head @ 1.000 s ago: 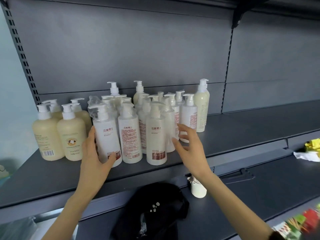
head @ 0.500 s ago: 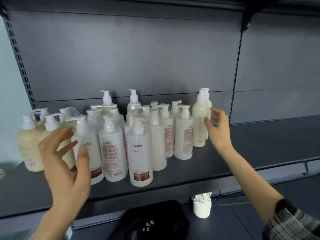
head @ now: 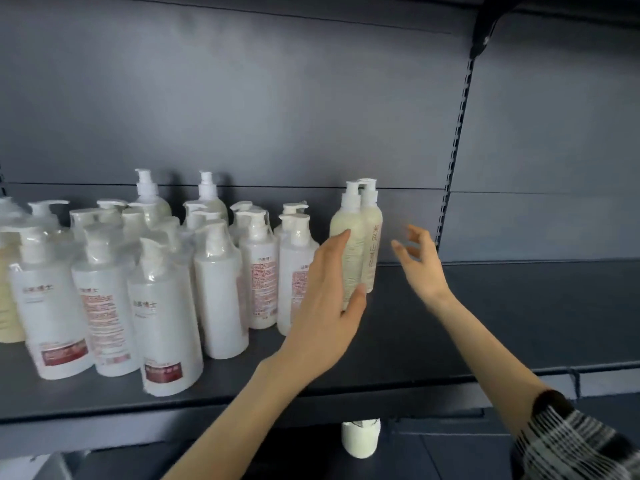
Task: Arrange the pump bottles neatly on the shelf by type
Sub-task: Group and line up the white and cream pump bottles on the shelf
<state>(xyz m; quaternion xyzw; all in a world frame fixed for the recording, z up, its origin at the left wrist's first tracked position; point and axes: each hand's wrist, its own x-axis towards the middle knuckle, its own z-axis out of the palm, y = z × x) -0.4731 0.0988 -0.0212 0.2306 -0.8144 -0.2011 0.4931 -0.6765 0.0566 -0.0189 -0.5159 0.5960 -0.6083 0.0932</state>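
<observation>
Centrally, a grey shelf carries pump bottles of three kinds. White bottles with red labels crowd its left half. Six show their bodies in front, and further pumps rise behind them, too overlapped to count. Four tall cream bottles are visible. Two stand touching as a pair just right of the white group, and two more stand against the back panel, behind the white ones. One yellow bottle is cut by the left frame edge. One small bottle stands on the level below, under the shelf's front lip.

The left hand is raised in front of the cream pair, fingers straight and thumb spread. Its grip is apart; whether it touches the nearer bottle cannot be told. The right hand, its arm in a checked sleeve, hovers just right of the pair with fingers loosely curled, grip apart, holding nothing.

Open room: right of the pair the shelf surface runs bare past the slotted upright to the frame edge. A bare strip also lies between the front bottles and the front lip, widening toward the right.
</observation>
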